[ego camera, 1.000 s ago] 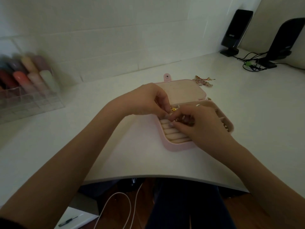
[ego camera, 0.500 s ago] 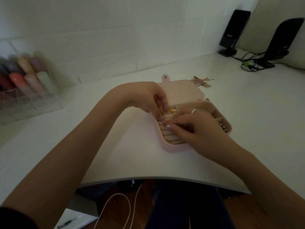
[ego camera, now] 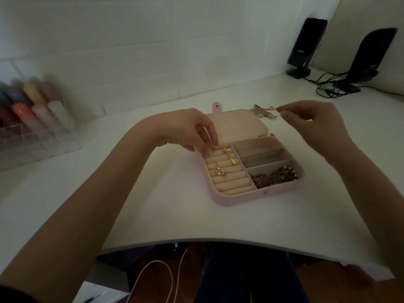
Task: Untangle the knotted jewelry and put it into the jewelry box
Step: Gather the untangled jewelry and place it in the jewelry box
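Pinching gold chain (ego camera: 228, 154) at jewelry box (ego camera: 258, 196), left hand (ego camera: 192, 130), right hand (ego camera: 314, 121) grip unclear

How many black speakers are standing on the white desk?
2: one tall black speaker by the wall at the far right, the other black speaker further right, beside tangled black cables.

The picture is dim and a bit grey, as in a room with little light. The white bench (ego camera: 218, 219) is the lightest part, with no glare on it. Soft shadows lie under both arms. The coloured bottles (ego camera: 32, 106) at the left edge are smeared and blurry. The wide lens bends the bench's near edge into a curve and stretches the arms.
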A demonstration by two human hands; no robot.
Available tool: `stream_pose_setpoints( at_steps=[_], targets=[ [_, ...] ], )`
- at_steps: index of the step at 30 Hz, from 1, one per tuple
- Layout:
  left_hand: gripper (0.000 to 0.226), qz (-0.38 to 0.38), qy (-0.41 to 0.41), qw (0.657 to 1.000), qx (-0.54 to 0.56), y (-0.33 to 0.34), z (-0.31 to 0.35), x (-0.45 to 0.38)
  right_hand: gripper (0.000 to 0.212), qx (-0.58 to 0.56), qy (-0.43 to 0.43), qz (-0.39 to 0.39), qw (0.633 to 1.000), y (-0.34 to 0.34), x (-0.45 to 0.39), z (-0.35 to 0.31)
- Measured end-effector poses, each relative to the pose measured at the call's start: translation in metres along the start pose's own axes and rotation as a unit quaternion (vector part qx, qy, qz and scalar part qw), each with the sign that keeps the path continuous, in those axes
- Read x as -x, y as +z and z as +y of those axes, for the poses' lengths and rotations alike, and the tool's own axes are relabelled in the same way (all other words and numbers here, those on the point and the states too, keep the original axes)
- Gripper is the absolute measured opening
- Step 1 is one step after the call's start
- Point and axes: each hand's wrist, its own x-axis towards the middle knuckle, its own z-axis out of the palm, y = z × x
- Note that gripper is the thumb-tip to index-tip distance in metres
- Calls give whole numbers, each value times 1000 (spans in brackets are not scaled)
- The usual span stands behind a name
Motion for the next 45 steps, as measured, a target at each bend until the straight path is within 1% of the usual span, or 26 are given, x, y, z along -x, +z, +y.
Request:
stream_pose_setpoints(
  at_steps=[1,3,5,7,10,12,14,16,17,18,20,21,23,25,27,30,34,37,39,41,45],
  targets=[
    [18,12,4,1000,6,1,-1,-1,17,39,15,-18,999,-2,-9,10],
    [15,33,17,999,24,4,-2,-4,28,101,43,-87,990,0,-20,25],
    [13,53,32,997,49,6,0,-8,33,150,43,-145,977,8,-23,34],
    [11,70,47,994,65,7,3,-10,27,171,26,-151,973,15,-23,37],
    [8,92,69,990,78,9,10,-15,10,152,12,-120,981,21,-21,37],
    [6,109,80,988,77,11,15,-19,6,127,18,-110,986,25,-20,39],
    [5,129,91,984,80,13,20,-23,6,68,38,-94,992,24,-19,38],
    [6,152,102,978,97,15,24,-27,6,-64,76,-74,992,16,-17,31],
    [7,163,109,974,110,17,26,-28,8,-147,93,-73,982,11,-16,26],
    [8,174,118,970,125,20,28,-29,10,-227,107,-82,965,6,-15,20],
    [13,198,139,958,151,27,32,-31,17,-363,121,-125,915,1,-10,7],
    [17,207,151,953,160,31,33,-31,21,-410,121,-147,892,1,-7,1],
    [24,210,168,947,173,39,37,-30,25,-464,119,-176,860,2,-2,-9],
    [29,208,180,942,195,50,39,-28,28,-495,120,-183,841,5,1,-15],
    [31,223,187,934,208,60,40,-26,30,-509,120,-183,832,8,4,-18],
    [32,253,190,922,222,67,40,-25,23,-511,125,-177,832,12,7,-17],
    [28,253,202,919,226,67,40,-27,18,-516,122,-179,829,13,10,-18],
    [20,233,202,919,246,67,37,-28,17,-516,119,-179,829,11,11,-19],
    [12,215,203,913,281,67,35,-28,19,-510,125,-168,834,11,11,-19],
    [7,211,202,906,306,66,33,-28,17,-505,131,-159,838,11,11,-18],
    [13,195,203,909,308,67,31,-28,17,-506,128,-148,840,14,13,-20]
  ],
)
